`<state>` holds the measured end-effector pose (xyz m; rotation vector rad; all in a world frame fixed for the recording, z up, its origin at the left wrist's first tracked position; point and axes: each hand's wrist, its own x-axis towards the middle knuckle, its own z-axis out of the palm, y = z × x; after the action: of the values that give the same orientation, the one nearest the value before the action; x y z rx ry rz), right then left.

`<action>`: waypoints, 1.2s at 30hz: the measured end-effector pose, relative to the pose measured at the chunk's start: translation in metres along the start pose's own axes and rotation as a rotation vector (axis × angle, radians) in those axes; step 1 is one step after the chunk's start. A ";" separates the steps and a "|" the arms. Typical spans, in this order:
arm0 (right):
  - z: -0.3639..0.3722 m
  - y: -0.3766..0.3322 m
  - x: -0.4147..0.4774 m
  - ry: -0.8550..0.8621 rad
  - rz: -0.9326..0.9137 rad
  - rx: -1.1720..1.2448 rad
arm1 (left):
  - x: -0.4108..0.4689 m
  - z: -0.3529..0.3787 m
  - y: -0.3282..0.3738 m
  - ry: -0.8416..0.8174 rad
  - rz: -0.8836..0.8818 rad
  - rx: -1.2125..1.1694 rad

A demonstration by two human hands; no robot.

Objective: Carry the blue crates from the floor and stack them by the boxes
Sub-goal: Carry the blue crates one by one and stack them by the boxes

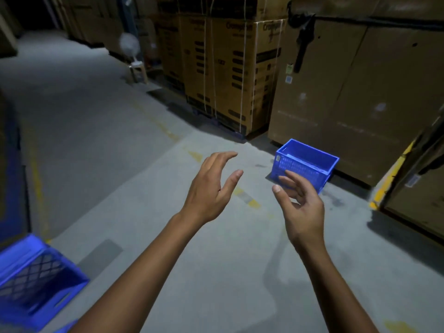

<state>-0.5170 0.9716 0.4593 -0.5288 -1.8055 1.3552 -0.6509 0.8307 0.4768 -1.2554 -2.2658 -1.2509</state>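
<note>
A blue plastic crate [310,159] stands upright on the concrete floor against the foot of a large cardboard box [355,97] at the right. Another blue crate [36,280] with a lattice bottom lies tilted at the lower left corner, partly cut off by the frame edge. My left hand [211,188] and my right hand [300,205] are held out in mid-air in front of me, fingers spread and slightly curled, holding nothing. My right hand's fingertips overlap the far crate in the view but are well short of it.
Tall strapped cardboard boxes [228,68] on a pallet line the back. A white pedestal fan [131,44] stands by a small stool [139,73] at the aisle's edge. A yellow-painted post [394,174] rises at the right. Grey floor [96,140] stretches left with faded yellow lines.
</note>
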 end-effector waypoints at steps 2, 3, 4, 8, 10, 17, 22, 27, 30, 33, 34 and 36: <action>0.009 -0.012 -0.024 -0.034 0.006 0.014 | -0.030 -0.022 0.001 0.034 -0.022 0.015; 0.015 -0.018 -0.037 -0.048 0.011 0.024 | -0.045 -0.034 0.000 0.048 -0.031 0.020; 0.022 -0.025 -0.051 -0.066 0.015 0.027 | -0.061 -0.047 -0.002 0.060 -0.037 0.032; 0.066 -0.051 -0.116 -0.160 0.004 0.017 | -0.125 -0.108 -0.019 0.156 -0.056 0.100; 0.094 -0.066 -0.155 -0.200 -0.004 0.009 | -0.165 -0.145 -0.030 0.217 -0.099 0.110; 0.209 -0.119 -0.319 -0.435 0.028 0.025 | -0.344 -0.304 -0.067 0.318 -0.309 0.210; 0.260 -0.157 -0.407 -0.596 -0.010 0.052 | -0.435 -0.398 -0.064 0.403 -0.489 0.337; 0.279 -0.185 -0.464 -0.740 -0.065 0.067 | -0.494 -0.445 -0.046 0.507 -0.622 0.355; 0.281 -0.196 -0.482 -0.789 -0.125 0.081 | -0.519 -0.457 -0.029 0.544 -0.651 0.347; 0.271 -0.204 -0.495 -0.787 -0.168 0.088 | -0.534 -0.462 -0.012 0.534 -0.667 0.415; 0.266 -0.205 -0.499 -0.786 -0.171 0.089 | -0.538 -0.462 -0.006 0.518 -0.675 0.450; 0.258 -0.202 -0.507 -0.792 -0.151 0.112 | -0.545 -0.461 0.004 0.484 -0.678 0.525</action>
<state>-0.3952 0.3800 0.4442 0.2548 -2.2948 1.6782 -0.4029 0.1627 0.4372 0.0176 -2.4483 -0.8812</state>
